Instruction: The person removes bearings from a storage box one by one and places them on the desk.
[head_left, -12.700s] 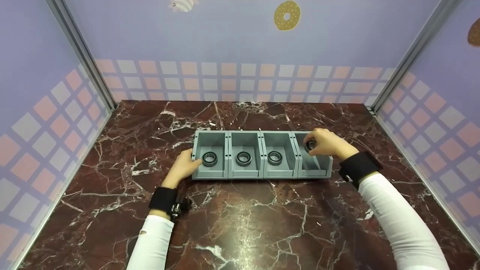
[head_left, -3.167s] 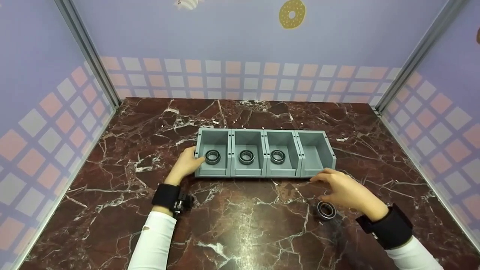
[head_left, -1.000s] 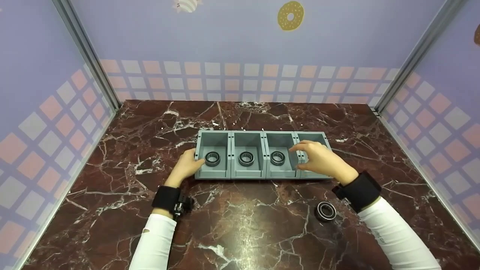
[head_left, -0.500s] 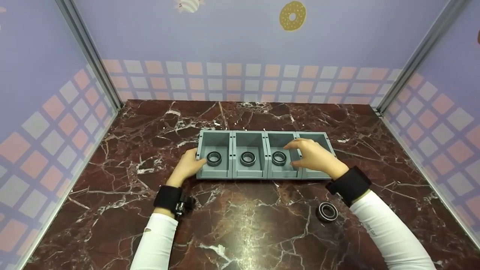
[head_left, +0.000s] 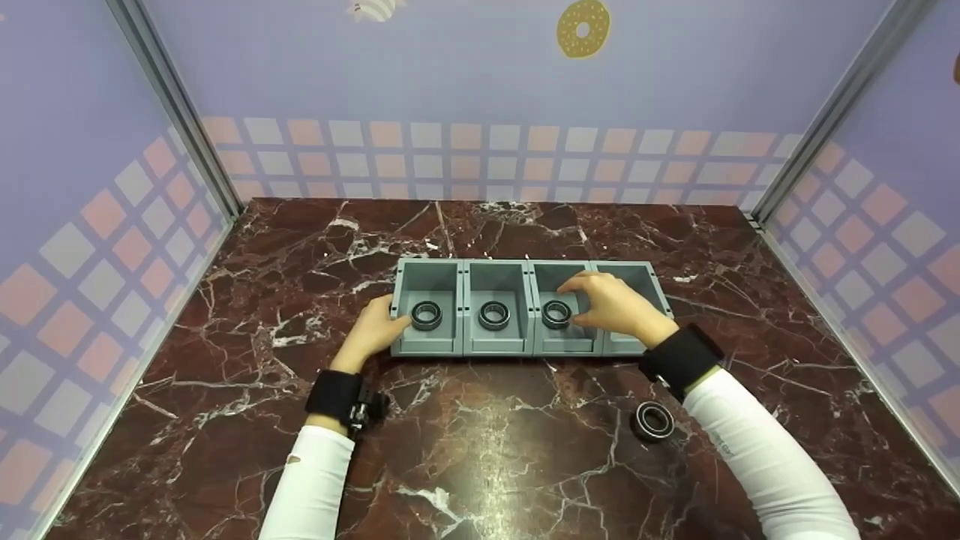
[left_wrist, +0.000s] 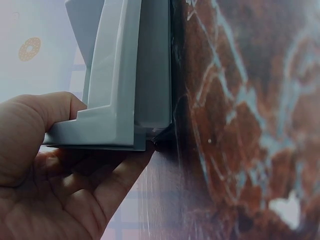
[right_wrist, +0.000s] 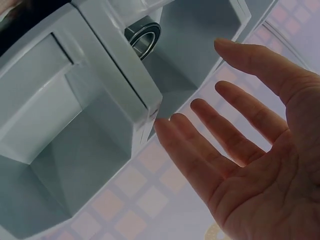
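Note:
A row of joined grey storage bins stands on the table. My left hand grips the leftmost bin's side wall; in the left wrist view, the thumb is on one face and the fingers reach under the other. My right hand is over the third bin with its fingers parted, holding nothing. Just left of its fingertips, a ball bearing lies in that bin. In the right wrist view, the bearing sits apart from the spread fingers. Similar bearings lie in the first bin and the second bin.
Another bearing rests on the dark red marbled table, in front of the right end of the row. The right hand partly covers the rightmost bin. Patterned panels enclose the back and sides.
A bearing held over the rightmost bin at first later lies on the table. Since then my right hand has moved left from there to the third bin. My left hand keeps its grip.

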